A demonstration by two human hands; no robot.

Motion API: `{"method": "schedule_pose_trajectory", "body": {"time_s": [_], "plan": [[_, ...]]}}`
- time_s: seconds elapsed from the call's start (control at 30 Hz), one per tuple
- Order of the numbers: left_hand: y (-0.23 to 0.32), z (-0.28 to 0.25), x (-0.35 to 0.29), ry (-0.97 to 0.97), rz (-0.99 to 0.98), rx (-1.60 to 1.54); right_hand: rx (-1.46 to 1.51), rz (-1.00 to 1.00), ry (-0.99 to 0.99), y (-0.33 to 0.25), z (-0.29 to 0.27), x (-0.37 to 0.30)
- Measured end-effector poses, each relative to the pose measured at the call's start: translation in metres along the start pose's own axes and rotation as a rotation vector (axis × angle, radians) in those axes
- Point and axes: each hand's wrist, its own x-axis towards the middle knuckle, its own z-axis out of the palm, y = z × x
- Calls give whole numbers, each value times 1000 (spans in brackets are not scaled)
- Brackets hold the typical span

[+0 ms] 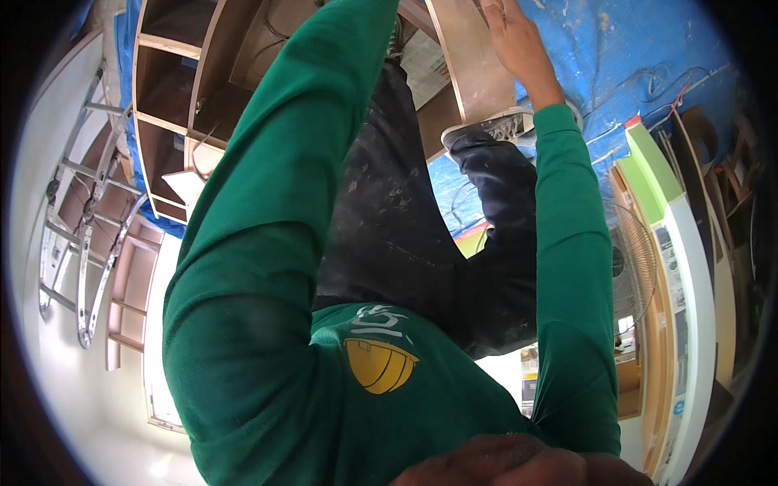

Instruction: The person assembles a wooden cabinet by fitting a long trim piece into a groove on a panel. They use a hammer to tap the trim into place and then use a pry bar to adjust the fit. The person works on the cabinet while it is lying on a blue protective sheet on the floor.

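Overhead, your right hand (519, 40) lies flat and open-fingered against the smooth, pale brown board (474, 61) beside the boxy wooden shelf unit (174, 105), while your left hand, past the green sleeve (267, 227), stays out of sight.

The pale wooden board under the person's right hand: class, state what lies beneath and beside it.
Beneath the pale wooden board lies a blue plastic floor sheet and, beside it, folded newspaper. The right hand rests on the board; the green sleeve hides the left hand.
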Motion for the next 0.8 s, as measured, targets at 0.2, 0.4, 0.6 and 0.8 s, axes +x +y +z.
{"method": "schedule_pose_trajectory", "body": {"time_s": [0.2, 0.4, 0.6, 0.8], "plan": [[-24, 40, 5, 250, 251, 290, 95, 127, -42, 6, 5, -13], [12, 3, 6, -219, -15, -10, -167, 198, -172, -50, -83, -131], [15, -27, 0, -282, -157, -108, -89, 428, -207, -110, -160, -197], [39, -33, 14, -337, -194, -156, -170, 345, -191, 22, 15, -8]]}}
